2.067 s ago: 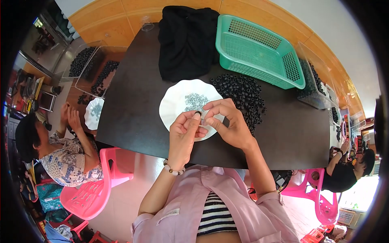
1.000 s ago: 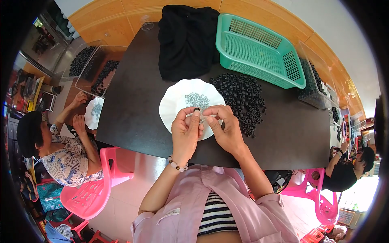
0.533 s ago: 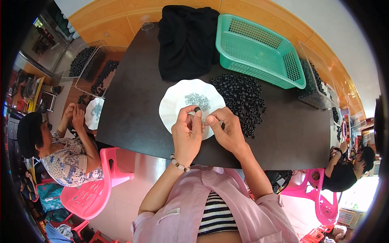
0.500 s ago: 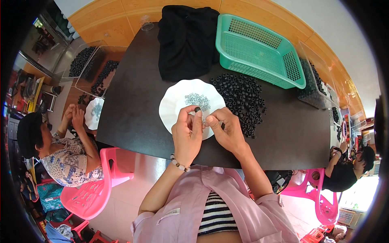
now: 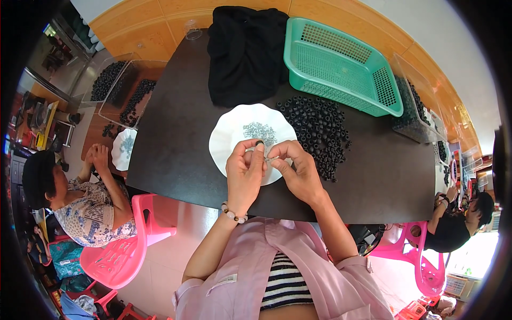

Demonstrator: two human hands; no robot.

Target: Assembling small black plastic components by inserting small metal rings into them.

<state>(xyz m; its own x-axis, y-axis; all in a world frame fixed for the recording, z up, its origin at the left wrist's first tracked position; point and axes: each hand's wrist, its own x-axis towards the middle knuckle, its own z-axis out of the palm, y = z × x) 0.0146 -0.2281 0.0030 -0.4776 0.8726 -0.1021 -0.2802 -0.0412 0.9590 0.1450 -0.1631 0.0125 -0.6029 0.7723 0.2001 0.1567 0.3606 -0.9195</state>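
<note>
Over the near part of a white scalloped plate [image 5: 226,133], my two hands meet close together. Between the thumb and forefinger of my left hand [image 5: 244,176] is a small black cylindrical piece [image 5: 260,143]. My right hand [image 5: 300,173] pinches a tiny shiny piece [image 5: 270,158] at its fingertips, beside the left fingers; its exact kind is too small to make out. Several tiny clear-grey pieces [image 5: 259,131] lie heaped on the plate. Just right of the plate spreads a pile of small black hollow cylinders [image 5: 317,125] on the dark table [image 5: 170,128].
Behind the plate lies a folded black cloth [image 5: 245,53], with a green perforated basket [image 5: 341,69] to its right. A clear bin [image 5: 418,114] of black pieces stands at far right. One person [image 5: 93,205] works at left, another [image 5: 458,218] at right, near pink chairs [image 5: 120,261].
My right fingertips have shifted slightly and now point more toward the left hand, with the shiny piece showing between them. The left hand keeps its black piece, almost in place.
</note>
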